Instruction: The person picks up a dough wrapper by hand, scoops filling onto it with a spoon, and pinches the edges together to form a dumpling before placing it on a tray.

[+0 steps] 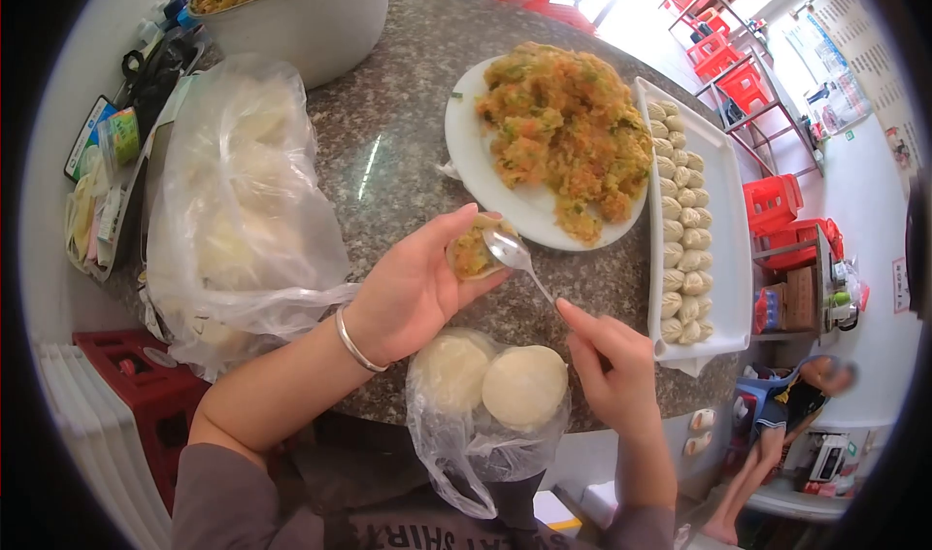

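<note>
My left hand (413,288) cups a dough wrapper with orange-green filling (473,256) on it. In my right hand (614,361) is a metal spoon (519,261), its bowl against the filling at the wrapper's edge. Beyond them a white plate (468,152) carries a large heap of the same filling (563,123). Round dough wrappers (525,387) lie in two stacks on an open plastic bag (451,453) at the table's near edge. To the right, a white tray (730,249) holds rows of pleated dumplings (694,239).
A big metal pot (320,26) of filling stands at the back left. Below it lies a large plastic bag (248,191) with pale contents. Red stools (774,200) and a seated person (801,395) are on the right, beyond the granite table (398,94).
</note>
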Available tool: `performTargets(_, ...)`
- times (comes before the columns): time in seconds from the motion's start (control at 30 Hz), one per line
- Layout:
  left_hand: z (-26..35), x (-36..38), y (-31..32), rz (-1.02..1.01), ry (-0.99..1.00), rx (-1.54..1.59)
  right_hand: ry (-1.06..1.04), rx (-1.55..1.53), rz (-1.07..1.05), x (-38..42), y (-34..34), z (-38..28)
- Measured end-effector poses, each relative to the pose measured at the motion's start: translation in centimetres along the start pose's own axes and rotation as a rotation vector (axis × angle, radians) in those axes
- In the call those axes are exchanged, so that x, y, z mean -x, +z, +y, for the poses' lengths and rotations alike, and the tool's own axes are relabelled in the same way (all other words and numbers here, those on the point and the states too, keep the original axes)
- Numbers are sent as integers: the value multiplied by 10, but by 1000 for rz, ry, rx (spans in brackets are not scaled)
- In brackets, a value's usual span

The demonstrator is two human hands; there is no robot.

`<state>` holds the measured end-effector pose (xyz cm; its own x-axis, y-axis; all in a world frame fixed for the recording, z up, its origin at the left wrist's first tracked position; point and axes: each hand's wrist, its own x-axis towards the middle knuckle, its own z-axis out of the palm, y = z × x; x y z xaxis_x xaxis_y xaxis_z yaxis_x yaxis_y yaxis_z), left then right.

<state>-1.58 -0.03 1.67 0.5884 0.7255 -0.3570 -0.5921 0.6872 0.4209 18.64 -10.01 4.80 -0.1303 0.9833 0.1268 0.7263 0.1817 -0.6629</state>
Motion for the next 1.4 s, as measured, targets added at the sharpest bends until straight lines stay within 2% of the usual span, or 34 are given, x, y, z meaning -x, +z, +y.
performTargets(0.07,2,1,1,-73,16,-68,-30,4,50,1,1,2)
performTargets(0.17,1,1,0,-75,22,-14,-40,22,18,1,2,5)
performTargets(0.2,-1,2,0,-77,31,-13,35,12,86,2,0,7)
performTargets(0.23,-2,4,0,-97,87,-146,106,0,158,1,-1,8)
performTargets(0.27,-2,4,1,-121,144,-283,93,4,167,-3,1,13)
performTargets(0.33,-4,6,3,-143,164,-356,32,135,217,-9,8,25)
performTargets(0.4,-3,7,7,-161,171,-425,89,140,216,-11,12,22)
performTargets(0.47,1,11,14,-85,132,-438,35,169,259,-16,15,20)
performTargets(0.5,2,12,14,-89,130,-442,-64,222,295,-22,14,20)
performTargets(0.53,2,12,13,-106,144,-459,-59,223,302,-28,14,17)
performTargets(0.6,-1,13,12,-131,144,-478,-108,-11,225,-39,12,10)
performTargets(0.63,-3,12,11,-169,181,-471,-44,-150,176,-45,11,6)
performTargets(0.67,-3,12,10,-207,224,-464,-44,-151,184,-50,10,6)
performTargets(0.77,1,14,11,-177,281,-493,42,-555,132,-64,13,9)
performTargets(0.8,1,14,10,-172,289,-492,35,-557,126,-66,13,8)
performTargets(0.87,-1,12,7,-169,418,-627,112,-732,106,-68,14,6)
performTargets(0.9,-2,12,6,-165,420,-627,111,-734,102,-68,15,4)
performTargets(0.97,-7,10,6,-127,670,-767,152,-961,127,-66,18,-1)
performTargets(1.1,-11,7,4,-116,711,-725,116,-943,183,-59,25,3)
performTargets(1.17,-10,9,5,-67,834,-1001,81,-832,227,-58,25,2)
performTargets(1.27,-9,8,3,-51,948,-1181,55,-865,225,-61,25,3)
performTargets(1.4,-9,9,4,-64,985,-1133,149,-879,121,-66,17,6)
